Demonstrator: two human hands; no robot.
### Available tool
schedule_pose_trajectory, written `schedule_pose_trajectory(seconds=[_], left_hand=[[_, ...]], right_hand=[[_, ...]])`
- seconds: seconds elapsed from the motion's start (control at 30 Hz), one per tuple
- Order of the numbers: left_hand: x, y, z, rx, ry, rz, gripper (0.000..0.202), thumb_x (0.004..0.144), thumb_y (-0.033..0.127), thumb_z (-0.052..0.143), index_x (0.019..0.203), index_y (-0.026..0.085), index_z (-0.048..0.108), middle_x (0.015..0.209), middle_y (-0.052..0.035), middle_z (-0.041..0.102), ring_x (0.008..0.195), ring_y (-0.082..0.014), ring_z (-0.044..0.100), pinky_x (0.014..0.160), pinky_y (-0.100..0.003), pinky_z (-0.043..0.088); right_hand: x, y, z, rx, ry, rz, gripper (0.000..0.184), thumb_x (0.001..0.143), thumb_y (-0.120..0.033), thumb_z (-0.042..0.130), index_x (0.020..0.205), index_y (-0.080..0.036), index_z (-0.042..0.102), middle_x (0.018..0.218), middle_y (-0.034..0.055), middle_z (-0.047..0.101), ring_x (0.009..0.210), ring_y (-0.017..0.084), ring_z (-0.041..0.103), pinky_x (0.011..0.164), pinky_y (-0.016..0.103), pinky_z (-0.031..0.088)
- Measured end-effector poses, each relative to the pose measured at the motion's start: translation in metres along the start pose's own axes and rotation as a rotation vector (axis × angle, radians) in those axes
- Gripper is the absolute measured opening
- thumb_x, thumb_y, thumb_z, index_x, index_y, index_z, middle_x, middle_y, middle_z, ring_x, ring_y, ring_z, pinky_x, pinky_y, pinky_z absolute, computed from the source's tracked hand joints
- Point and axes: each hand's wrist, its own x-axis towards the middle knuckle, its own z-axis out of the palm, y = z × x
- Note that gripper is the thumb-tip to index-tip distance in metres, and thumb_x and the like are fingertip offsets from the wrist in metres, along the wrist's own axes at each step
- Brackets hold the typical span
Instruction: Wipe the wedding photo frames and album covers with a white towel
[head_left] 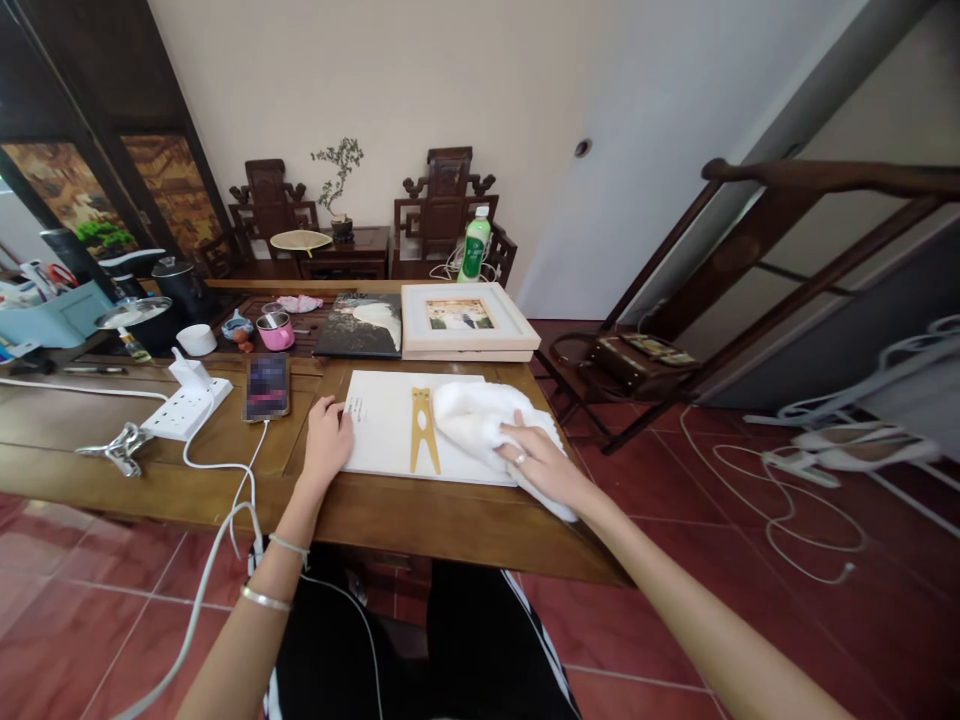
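A white flat panel (pixel 390 425) with a gold stand piece (pixel 424 430) lies face down on the wooden table (pixel 420 520). My left hand (pixel 328 440) rests on its left edge, fingers curled against it. My right hand (pixel 536 462) presses a white cloth (pixel 472 418) onto the panel's right part, fingers closed over the cloth.
Behind the panel lie a white framed photo (pixel 469 320) and a dark photo print (pixel 361 325). A phone (pixel 266 387) on a cable, a white power strip (pixel 187 400), a metal clip (pixel 120 447), a pink cup (pixel 275 331) and a green bottle (pixel 474 245) stand around. Cables cross the tiled floor at right.
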Motion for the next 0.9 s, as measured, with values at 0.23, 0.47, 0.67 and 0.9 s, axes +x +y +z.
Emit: schedule_pose_trajectory(seconds=[0.23, 0.47, 0.67, 0.9], left_hand=[[0.006, 0.026, -0.017, -0.452, -0.061, -0.335, 0.022, 0.074, 0.027, 0.062, 0.093, 0.019, 0.068, 0.129, -0.0093, 0.059, 0.135, -0.0295, 0.036, 0.111, -0.042, 0.026], [-0.022, 0.116, -0.060, -1.197, -0.218, -0.471, 0.039, 0.084, 0.034, 0.058, 0.118, 0.017, 0.055, 0.107, -0.0091, 0.069, 0.103, -0.0256, 0.064, 0.090, -0.037, 0.049], [-0.065, 0.186, -0.090, -1.268, -0.107, -0.393, 0.062, 0.089, 0.028, 0.054, 0.143, 0.033, 0.025, 0.124, -0.0039, 0.062, 0.115, -0.0221, 0.059, 0.098, -0.038, 0.047], [-0.088, 0.169, -0.075, -1.168, -0.186, -0.201, 0.066, 0.081, 0.035, 0.066, 0.141, 0.031, 0.037, 0.147, -0.0077, 0.042, 0.133, -0.0312, 0.042, 0.108, -0.044, 0.037]], right_hand=[[-0.003, 0.013, 0.011, 0.043, 0.067, -0.053, 0.027, 0.079, -0.030, 0.045, 0.056, -0.022, 0.034, 0.051, -0.0085, 0.036, 0.049, 0.012, 0.041, 0.114, 0.059, 0.011], [-0.003, -0.035, 0.013, -0.074, 0.339, 0.036, 0.024, 0.088, -0.036, 0.037, 0.069, -0.024, 0.042, 0.063, 0.0000, 0.053, 0.063, 0.022, 0.054, 0.076, 0.046, 0.051], [-0.010, -0.092, 0.037, -0.372, 0.249, -0.369, 0.019, 0.080, -0.033, 0.060, 0.090, -0.019, 0.052, 0.138, 0.0225, 0.047, 0.129, 0.035, 0.042, 0.104, 0.060, 0.032], [-0.018, -0.071, 0.014, -0.176, 0.755, -0.212, 0.012, 0.072, -0.026, 0.071, 0.075, -0.020, 0.060, 0.065, 0.0019, 0.067, 0.060, 0.021, 0.065, 0.058, 0.032, 0.055]])
